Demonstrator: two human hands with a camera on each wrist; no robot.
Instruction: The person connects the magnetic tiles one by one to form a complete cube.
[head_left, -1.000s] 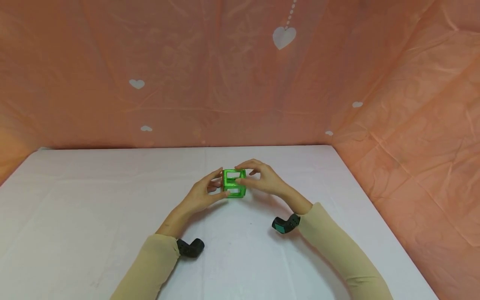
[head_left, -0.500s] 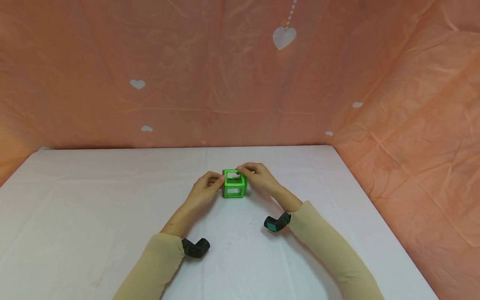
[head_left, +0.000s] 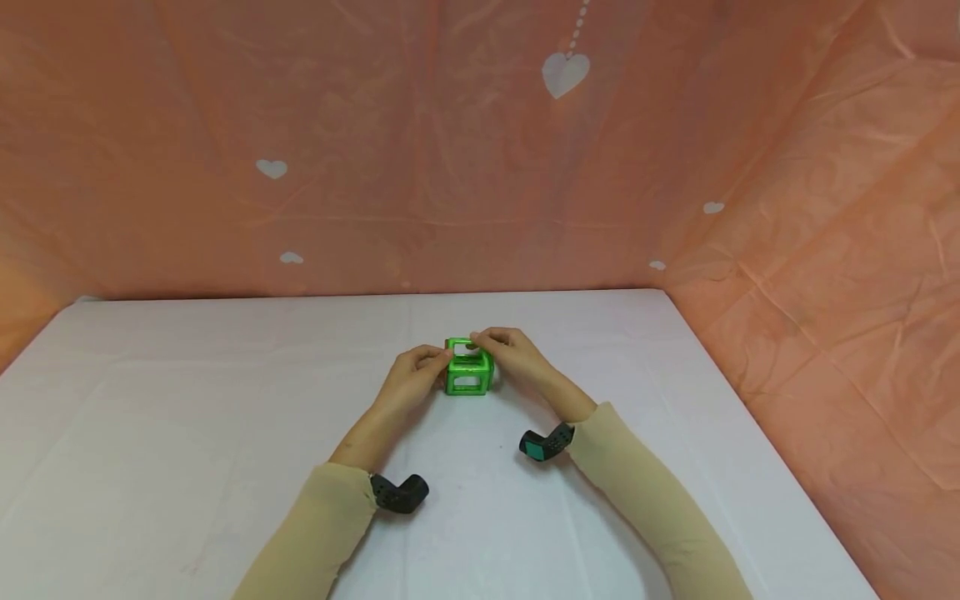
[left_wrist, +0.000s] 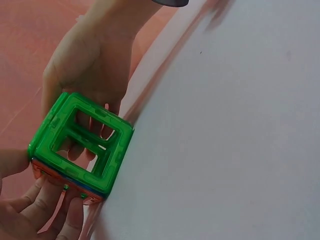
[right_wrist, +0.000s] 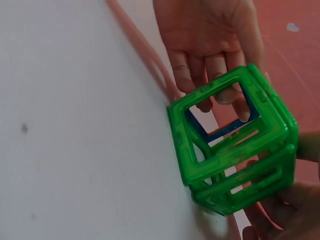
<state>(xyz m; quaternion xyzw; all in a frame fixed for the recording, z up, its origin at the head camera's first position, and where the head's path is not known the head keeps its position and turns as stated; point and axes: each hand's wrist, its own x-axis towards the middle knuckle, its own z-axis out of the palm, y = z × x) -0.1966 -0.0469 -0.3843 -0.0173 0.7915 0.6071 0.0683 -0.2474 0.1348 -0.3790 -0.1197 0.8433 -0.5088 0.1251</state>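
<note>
A hollow cube of green magnetic tiles (head_left: 467,367) stands on the white-covered table, between both hands. My left hand (head_left: 408,379) holds its left side, fingers against a red tile (left_wrist: 55,174) and thumb near the upper edge. On the opposite side, my right hand (head_left: 517,354) pinches the top right edge between thumb and fingers. Through the open front in the right wrist view, a blue strip (right_wrist: 230,129) shows on the inner side by the left hand. The cube's far face is mostly hidden in the head view.
White cloth covers the table (head_left: 225,433). An orange curtain (head_left: 375,167) with white hearts hangs behind it, and another orange sheet (head_left: 847,250) runs along the right side. Black cameras (head_left: 400,494) are strapped at both wrists.
My left thumb has shifted from the cube's lower front up to its upper left. My right thumb has moved from the middle to the top right edge. The cube stays in place.
</note>
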